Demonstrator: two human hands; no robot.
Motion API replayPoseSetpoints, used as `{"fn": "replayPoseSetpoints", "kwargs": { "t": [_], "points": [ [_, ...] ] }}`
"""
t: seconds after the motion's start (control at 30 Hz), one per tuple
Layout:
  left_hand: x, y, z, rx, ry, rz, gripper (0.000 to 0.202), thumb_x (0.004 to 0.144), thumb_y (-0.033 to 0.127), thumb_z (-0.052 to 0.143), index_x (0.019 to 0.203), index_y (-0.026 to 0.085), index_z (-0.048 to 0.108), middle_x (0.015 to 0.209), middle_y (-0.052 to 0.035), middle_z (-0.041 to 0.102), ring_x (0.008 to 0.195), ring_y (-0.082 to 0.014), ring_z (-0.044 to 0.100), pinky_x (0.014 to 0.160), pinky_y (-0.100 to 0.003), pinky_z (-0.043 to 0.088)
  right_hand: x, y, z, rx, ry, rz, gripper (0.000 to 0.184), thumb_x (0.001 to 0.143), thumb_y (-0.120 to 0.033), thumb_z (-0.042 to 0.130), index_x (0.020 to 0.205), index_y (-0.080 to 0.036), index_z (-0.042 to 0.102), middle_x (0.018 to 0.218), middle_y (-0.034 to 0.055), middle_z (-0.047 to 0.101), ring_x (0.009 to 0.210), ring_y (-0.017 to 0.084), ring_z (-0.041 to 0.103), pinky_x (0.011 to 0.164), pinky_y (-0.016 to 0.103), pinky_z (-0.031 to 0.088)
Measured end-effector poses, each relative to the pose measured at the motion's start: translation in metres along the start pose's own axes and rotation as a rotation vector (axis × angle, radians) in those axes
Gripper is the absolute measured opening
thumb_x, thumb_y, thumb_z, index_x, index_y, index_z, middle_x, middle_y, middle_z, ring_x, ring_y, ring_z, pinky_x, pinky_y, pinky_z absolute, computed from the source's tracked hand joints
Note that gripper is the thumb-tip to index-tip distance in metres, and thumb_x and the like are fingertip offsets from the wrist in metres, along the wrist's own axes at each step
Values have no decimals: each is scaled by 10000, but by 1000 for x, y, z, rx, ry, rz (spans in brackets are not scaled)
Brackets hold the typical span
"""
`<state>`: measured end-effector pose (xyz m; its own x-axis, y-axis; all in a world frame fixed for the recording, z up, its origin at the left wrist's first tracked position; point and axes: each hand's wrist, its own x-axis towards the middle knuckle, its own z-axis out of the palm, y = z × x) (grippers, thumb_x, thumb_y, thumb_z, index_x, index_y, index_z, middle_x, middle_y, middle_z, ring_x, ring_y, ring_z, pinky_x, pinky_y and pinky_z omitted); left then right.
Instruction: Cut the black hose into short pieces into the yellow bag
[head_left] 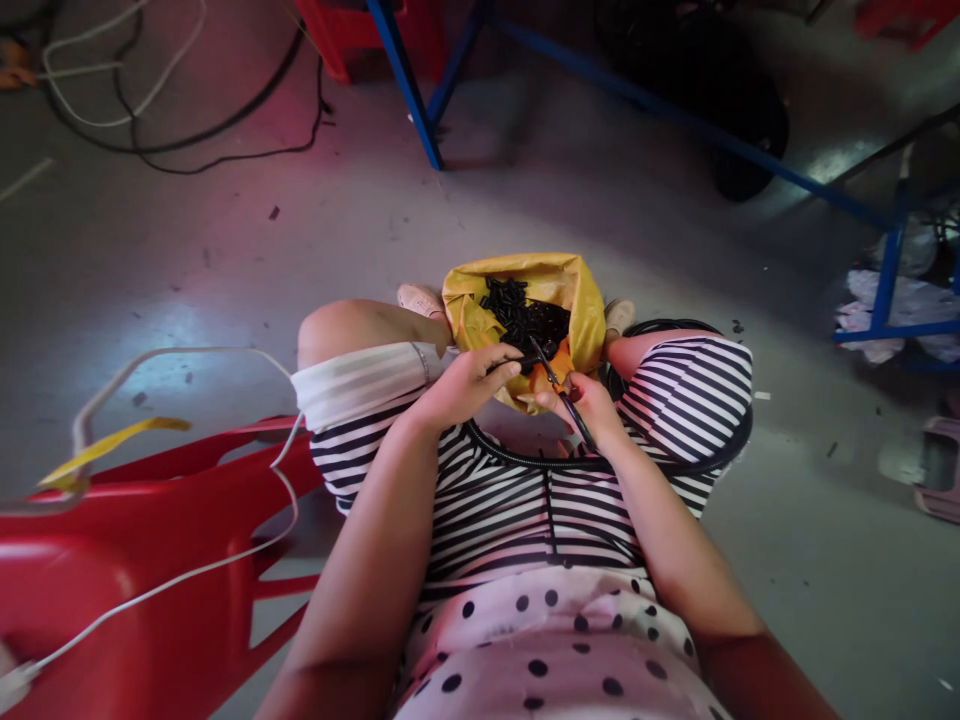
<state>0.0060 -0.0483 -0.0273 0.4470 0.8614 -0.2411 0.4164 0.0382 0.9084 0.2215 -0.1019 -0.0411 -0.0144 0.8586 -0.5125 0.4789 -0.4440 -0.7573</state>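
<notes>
I sit with a yellow bag (581, 300) between my knees, holding several short black tube pieces (525, 312). My left hand (465, 385) is closed in a pinch on the end of a black corrugated tube (525, 458) that loops across my striped lap. My right hand (589, 405) is closed round a pair of scissors (551, 375) with dark handles, blades pointing up toward the tube end over the bag's mouth. The two hands are close together, just in front of the bag.
A red plastic chair (150, 580) stands at my left with a white cable (187, 572) and a yellow strap (112, 445) across it. Blue metal frame legs (409, 85) stand ahead; cables (150, 130) lie on the concrete floor. Rags (900, 310) lie at right.
</notes>
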Motion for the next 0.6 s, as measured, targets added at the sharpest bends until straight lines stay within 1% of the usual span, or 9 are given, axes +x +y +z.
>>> {"fn": "replayPoseSetpoints", "kwargs": {
  "t": [0.1,0.2,0.3,0.47,0.53,0.6],
  "points": [
    [0,-1,-1,-3,-11,-1,345,938,440,537,1057,168,715,980,-65,759,903,-224,691,837,-318,530,0,0,0,-7,1,-5,551,671,-677,755,654,-235,427,553,-39,439,563,140,401,528,269,296],
    [-1,-3,-1,-4,-66,9,341,941,443,536,1069,180,712,1024,-63,761,944,-227,691,850,-311,526,0,0,0,-15,-17,-20,530,685,-652,754,686,-233,430,592,-44,450,586,135,403,545,263,300],
    [-1,-3,0,-9,-121,4,338,937,450,533,1055,188,712,1020,-57,761,945,-227,690,845,-307,526,1,0,0,-35,-41,-12,510,698,-645,744,723,-233,444,619,-49,459,597,133,412,552,256,303],
    [0,-1,1,6,-96,-12,342,942,439,510,1069,179,694,1045,-65,747,967,-227,672,872,-319,515,1,-3,-1,-56,13,-9,550,686,-686,730,663,-234,417,565,-46,445,573,132,413,540,253,300],
    [0,0,1,2,-93,-13,324,936,427,519,1046,175,691,1026,-65,742,952,-222,667,866,-316,513,2,-2,-1,-52,25,-1,556,690,-694,723,649,-235,411,550,-41,449,564,136,423,538,256,300],
    [0,2,1,-9,-57,-19,310,933,418,525,1026,168,682,987,-64,733,920,-215,660,845,-315,511,2,-1,-1,-29,34,-3,547,695,-687,724,664,-237,415,556,-41,450,568,140,432,541,259,305]
  ]
}}
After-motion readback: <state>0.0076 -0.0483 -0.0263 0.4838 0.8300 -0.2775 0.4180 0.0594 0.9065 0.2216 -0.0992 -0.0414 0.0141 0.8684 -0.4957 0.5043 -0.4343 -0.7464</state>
